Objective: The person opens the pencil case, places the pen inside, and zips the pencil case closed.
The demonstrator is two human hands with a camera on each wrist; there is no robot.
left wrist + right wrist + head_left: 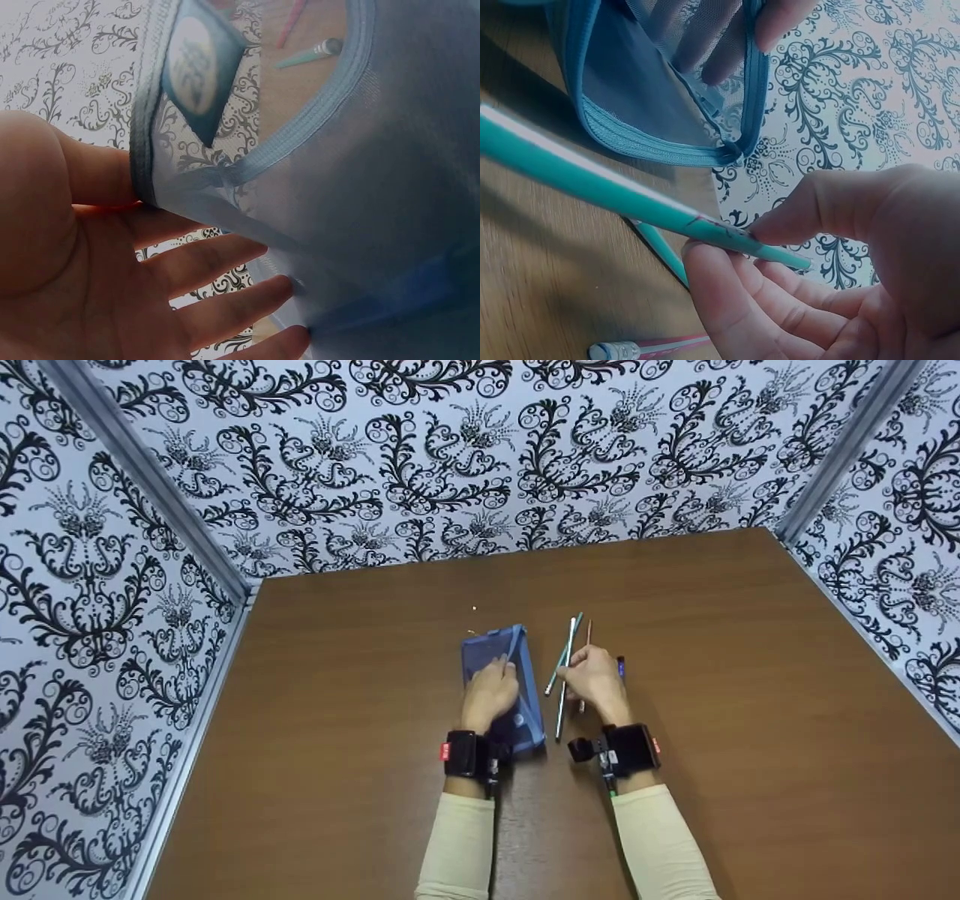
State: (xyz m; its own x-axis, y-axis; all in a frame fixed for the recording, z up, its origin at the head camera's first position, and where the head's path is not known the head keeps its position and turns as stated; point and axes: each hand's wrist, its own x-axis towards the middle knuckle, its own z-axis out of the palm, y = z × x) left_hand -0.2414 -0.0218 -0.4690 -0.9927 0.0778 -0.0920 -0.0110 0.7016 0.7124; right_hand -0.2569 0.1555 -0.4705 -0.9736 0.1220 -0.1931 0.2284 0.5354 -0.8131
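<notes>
My left hand (491, 688) pinches the zippered edge of a blue mesh pencil pouch (480, 651) between thumb and fingers. The pouch's mouth gapes toward the right, as the right wrist view shows, and a dark blue label (196, 67) sits at its edge in the left wrist view. With thumb and fingertips, my right hand (596, 679) pinches a teal pencil (622, 191) near one end, beside the open pouch. A second teal pencil (664, 251) and a reddish pencil with an eraser (615, 350) lie beneath it on the table.
A blue pen (620, 666) lies just right of my right hand, partly covered by it. Near the pouch's far end is a tiny light speck (474, 607) on the brown wooden table (337, 697). Patterned walls (480, 457) stand around the table's back and sides.
</notes>
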